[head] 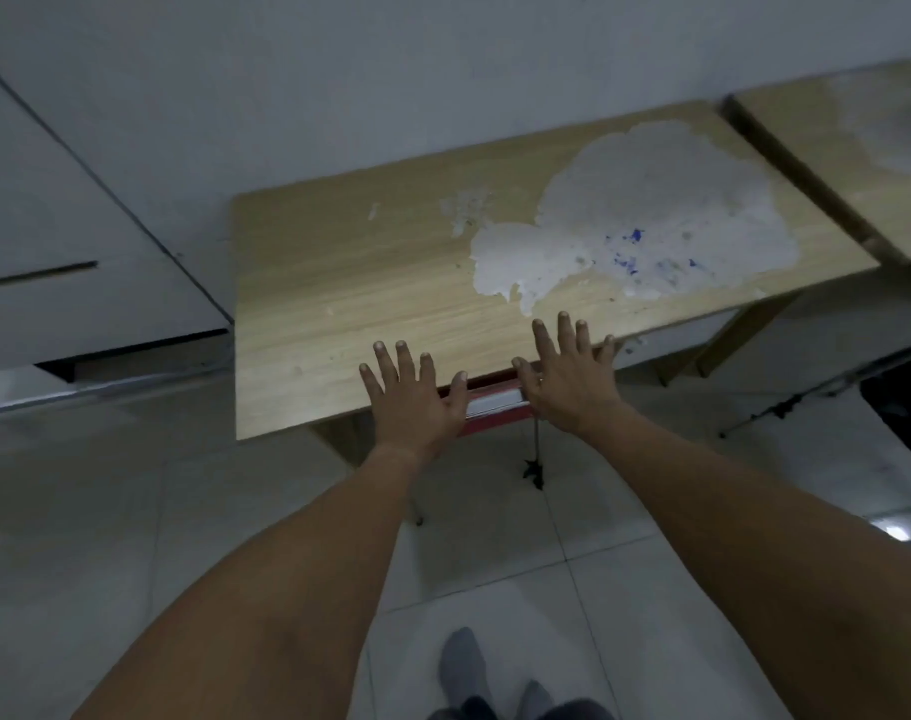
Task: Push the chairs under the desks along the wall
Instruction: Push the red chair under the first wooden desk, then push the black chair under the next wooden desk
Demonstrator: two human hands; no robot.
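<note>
A wooden desk (370, 283) with a large white worn patch on its top stands against the wall. A red chair (492, 405) with a metal bar sits almost wholly beneath the desk; only its back edge shows at the desk's front rim. My left hand (414, 394) and my right hand (570, 374) hover over that edge on either side of the chair's back, fingers spread flat and holding nothing. Whether the palms touch the chair I cannot tell.
A second wooden desk (858, 148) stands to the right along the wall. A grey cabinet (69, 262) is on the left. A dark stand with thin metal legs (806, 397) is on the tiled floor at right. My socked feet (464, 667) are below.
</note>
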